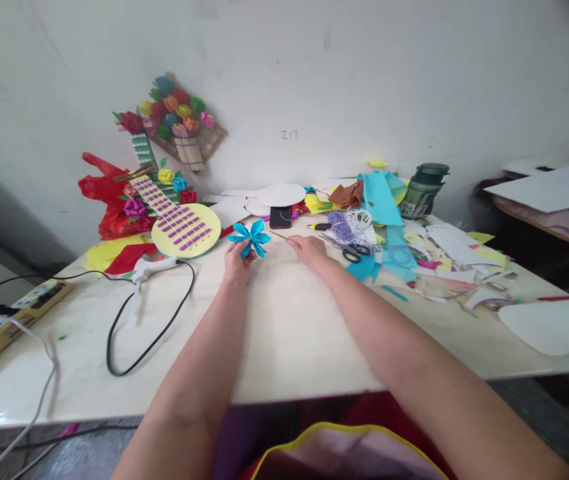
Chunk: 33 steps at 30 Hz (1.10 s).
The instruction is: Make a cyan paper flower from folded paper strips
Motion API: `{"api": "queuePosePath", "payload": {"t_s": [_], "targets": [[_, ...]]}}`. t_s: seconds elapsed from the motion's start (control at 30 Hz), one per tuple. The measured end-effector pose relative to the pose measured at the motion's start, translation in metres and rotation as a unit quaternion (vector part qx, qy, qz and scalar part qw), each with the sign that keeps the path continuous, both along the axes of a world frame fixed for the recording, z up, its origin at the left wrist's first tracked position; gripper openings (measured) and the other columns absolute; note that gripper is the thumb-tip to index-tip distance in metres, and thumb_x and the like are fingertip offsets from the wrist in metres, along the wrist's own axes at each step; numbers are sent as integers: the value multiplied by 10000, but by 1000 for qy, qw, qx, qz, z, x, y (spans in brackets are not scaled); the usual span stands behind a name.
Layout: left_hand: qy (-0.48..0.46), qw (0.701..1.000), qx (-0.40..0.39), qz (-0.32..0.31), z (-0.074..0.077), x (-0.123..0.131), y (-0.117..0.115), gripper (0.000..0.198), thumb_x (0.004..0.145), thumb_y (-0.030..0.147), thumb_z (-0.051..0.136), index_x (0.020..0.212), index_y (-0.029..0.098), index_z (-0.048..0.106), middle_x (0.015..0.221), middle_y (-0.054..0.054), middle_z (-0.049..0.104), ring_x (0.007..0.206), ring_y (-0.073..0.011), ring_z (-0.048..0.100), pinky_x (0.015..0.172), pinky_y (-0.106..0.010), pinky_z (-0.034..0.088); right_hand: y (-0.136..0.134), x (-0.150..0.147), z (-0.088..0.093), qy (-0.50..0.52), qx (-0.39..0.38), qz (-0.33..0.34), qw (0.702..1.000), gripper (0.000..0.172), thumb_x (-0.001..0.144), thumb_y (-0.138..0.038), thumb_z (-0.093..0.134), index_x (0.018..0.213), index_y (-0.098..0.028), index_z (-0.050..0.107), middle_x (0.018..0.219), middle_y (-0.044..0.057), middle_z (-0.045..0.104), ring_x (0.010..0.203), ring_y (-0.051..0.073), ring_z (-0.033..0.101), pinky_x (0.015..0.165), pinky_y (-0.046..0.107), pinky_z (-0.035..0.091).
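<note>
A blue flower (pixel 251 238) with several pointed petals is pinched in my left hand (pixel 238 262), whose fingers close on its underside. To its right, my right hand (pixel 309 249) holds a thin stick (pixel 280 235) that points left toward the petals; a small gap separates them. Both forearms reach over the table (pixel 289 333). Behind the hands lies a dark phone (pixel 280 217). Black-handled scissors (pixel 356 253) rest just right of my right hand.
A glue gun (pixel 151 268) with a looped black cable and a power strip (pixel 19 317) lie left. A yellow guitar-shaped craft (pixel 187 230) stands behind. Paper scraps (pixel 444 260), purple yarn (pixel 341 227) and a green bottle (pixel 421 191) are at right.
</note>
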<state>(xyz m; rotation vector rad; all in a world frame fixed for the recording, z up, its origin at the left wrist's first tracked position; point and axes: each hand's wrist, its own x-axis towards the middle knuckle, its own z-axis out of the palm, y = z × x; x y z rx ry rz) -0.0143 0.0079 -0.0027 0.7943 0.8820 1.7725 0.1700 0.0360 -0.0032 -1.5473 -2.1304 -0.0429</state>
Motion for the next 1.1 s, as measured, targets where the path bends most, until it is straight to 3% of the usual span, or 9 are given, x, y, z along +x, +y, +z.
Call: {"api": "queuePosePath", "payload": {"t_s": [0.1,0.33,0.6,0.8,1.1], "targets": [[16,1000,-5,-9,-2,-1,2,273,501,264,688,674,149,510,538,37,535,419,-71,478,456,-221,417,4,3,-1,48,19,-20,998,338,873,-405,364,1090,-294,599,848,31,690,762,176,598,632,252,360],[95,995,0,-33,-6,4,2,383,518,254,695,860,167,545,595,29,568,434,-113,531,469,-266,453,9,3,-2,100,24,-6,995,317,855,-394,394,855,-245,674,759,26,679,712,154,570,583,233,321],[89,994,1,-62,0,10,-5,680,477,187,730,1100,205,459,637,50,548,513,-152,584,531,-350,517,7,1,0,161,30,17,986,328,859,-406,387,991,-262,649,852,21,687,751,153,585,622,230,353],[118,990,-18,-79,3,11,-9,740,475,174,739,1160,191,459,638,29,575,524,-167,600,546,-367,530,8,2,0,161,38,30,986,306,847,-347,397,843,-213,672,775,30,673,713,142,570,609,220,353],[157,983,-40,-89,3,10,-9,726,496,195,731,1176,190,478,536,44,573,483,-169,601,518,-313,511,6,1,-1,157,53,26,986,344,857,-425,382,921,-240,665,827,26,685,754,148,580,632,221,361]]}}
